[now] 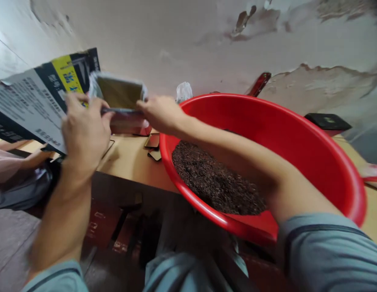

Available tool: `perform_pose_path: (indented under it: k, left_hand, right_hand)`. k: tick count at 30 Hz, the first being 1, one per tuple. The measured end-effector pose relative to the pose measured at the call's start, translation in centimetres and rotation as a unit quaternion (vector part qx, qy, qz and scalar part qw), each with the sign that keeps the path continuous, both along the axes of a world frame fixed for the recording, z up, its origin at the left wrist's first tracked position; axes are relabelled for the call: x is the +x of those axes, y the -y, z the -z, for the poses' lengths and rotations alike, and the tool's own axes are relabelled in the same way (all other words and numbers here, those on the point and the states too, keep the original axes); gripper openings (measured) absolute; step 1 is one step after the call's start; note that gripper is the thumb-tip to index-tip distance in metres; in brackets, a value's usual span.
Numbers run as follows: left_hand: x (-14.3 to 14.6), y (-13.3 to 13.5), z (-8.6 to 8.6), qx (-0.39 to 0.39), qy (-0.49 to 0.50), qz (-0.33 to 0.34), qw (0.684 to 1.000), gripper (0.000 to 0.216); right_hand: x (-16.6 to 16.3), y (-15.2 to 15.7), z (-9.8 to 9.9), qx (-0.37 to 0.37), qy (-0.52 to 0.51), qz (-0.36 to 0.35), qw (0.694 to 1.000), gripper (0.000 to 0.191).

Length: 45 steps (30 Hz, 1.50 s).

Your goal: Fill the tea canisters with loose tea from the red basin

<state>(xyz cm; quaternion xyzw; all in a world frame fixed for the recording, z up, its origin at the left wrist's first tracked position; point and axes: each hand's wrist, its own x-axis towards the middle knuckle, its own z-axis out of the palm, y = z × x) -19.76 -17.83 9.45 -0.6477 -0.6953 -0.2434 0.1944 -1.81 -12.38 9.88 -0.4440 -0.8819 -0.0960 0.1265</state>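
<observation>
My left hand (85,129) and my right hand (159,113) are raised in front of me, both closed on the opposite edges of a small open pouch (119,95) with a clear rim and an olive-gold inside. My left hand also pinches a printed black, white and yellow paper bag (33,105) that sticks out to the left. My right forearm crosses over the rim of a large red plastic basin (313,142). Inside the basin lies a heap of dark, loose dried leaves (215,182).
The basin rests on a light wooden table (130,162) against a peeling wall. Small dark flat items (153,144) lie on the table by the basin. A black box (326,121) sits at the far right. Another person's arm (11,156) shows at the left edge.
</observation>
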Motion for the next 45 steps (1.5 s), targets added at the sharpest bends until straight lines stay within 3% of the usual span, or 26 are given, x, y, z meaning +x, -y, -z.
perform_pose_path:
  k: [2, 4, 7, 9, 11, 15, 17, 21, 27, 30, 32, 35, 38, 41, 45]
  left_hand:
    - [2.9, 2.2, -3.0, 0.042, 0.031, 0.054, 0.997, 0.038]
    - [6.2, 3.1, -5.0, 0.041, 0.030, 0.110, 0.993, 0.041]
    - [12.0, 1.4, -5.6, 0.004, 0.018, 0.183, 0.983, 0.036]
    - [16.2, -1.4, -4.4, -0.023, -0.001, 0.259, 0.966, 0.032]
    - [20.4, -4.8, -2.2, -0.106, -0.023, 0.295, 0.949, 0.031]
    - [26.9, -10.7, 4.0, -0.210, -0.006, 0.413, 0.886, 0.019]
    - [28.7, -12.4, 6.9, -0.243, 0.002, 0.413, 0.878, 0.018]
    - [29.7, -13.4, 10.3, -0.270, -0.014, 0.399, 0.876, 0.021]
    - [28.4, -14.5, 11.3, -0.270, -0.014, 0.424, 0.864, 0.021]
    - [27.3, -16.1, 12.0, -0.279, 0.045, 0.441, 0.852, 0.048]
    - [26.4, -17.5, 12.7, -0.284, 0.068, 0.407, 0.866, 0.071]
    - [25.1, -19.1, 14.5, -0.334, 0.017, 0.300, 0.894, 0.080]
    - [24.6, -19.6, 16.6, -0.448, -0.049, 0.239, 0.860, 0.088]
    - [25.2, -19.0, 18.3, -0.517, -0.086, 0.239, 0.817, 0.096]
    - [26.1, -17.9, 19.4, -0.541, -0.117, 0.231, 0.800, 0.105]
  right_hand:
    - [3.9, 2.7, -3.2, 0.078, 0.015, 0.038, 0.996, 0.040]
    - [8.1, 5.1, -5.1, 0.118, 0.021, 0.106, 0.987, 0.039]
    - [14.5, 6.8, -4.6, 0.121, 0.009, 0.185, 0.975, 0.036]
    - [18.5, 6.6, -2.3, 0.104, 0.005, 0.225, 0.969, 0.030]
    - [22.2, 5.8, 0.8, 0.053, 0.008, 0.258, 0.965, 0.025]
    - [27.8, 4.0, 6.9, -0.027, 0.032, 0.301, 0.953, 0.025]
    - [29.5, 3.3, 9.2, -0.063, 0.053, 0.311, 0.947, 0.027]
    - [30.9, 2.2, 11.9, -0.109, 0.054, 0.300, 0.946, 0.029]
    - [30.4, 1.7, 13.4, -0.122, 0.012, 0.282, 0.952, 0.035]
    - [31.3, 1.5, 13.4, -0.112, -0.037, 0.305, 0.945, 0.050]
    - [32.6, 1.2, 13.6, -0.090, -0.092, 0.351, 0.927, 0.060]
    - [34.6, 0.6, 15.1, -0.110, -0.144, 0.434, 0.882, 0.064]
    - [35.0, 0.5, 18.1, -0.256, -0.104, 0.478, 0.834, 0.069]
    - [33.4, 1.0, 21.1, -0.359, -0.060, 0.475, 0.801, 0.071]
    - [30.8, 1.7, 22.9, -0.356, -0.028, 0.428, 0.830, 0.075]
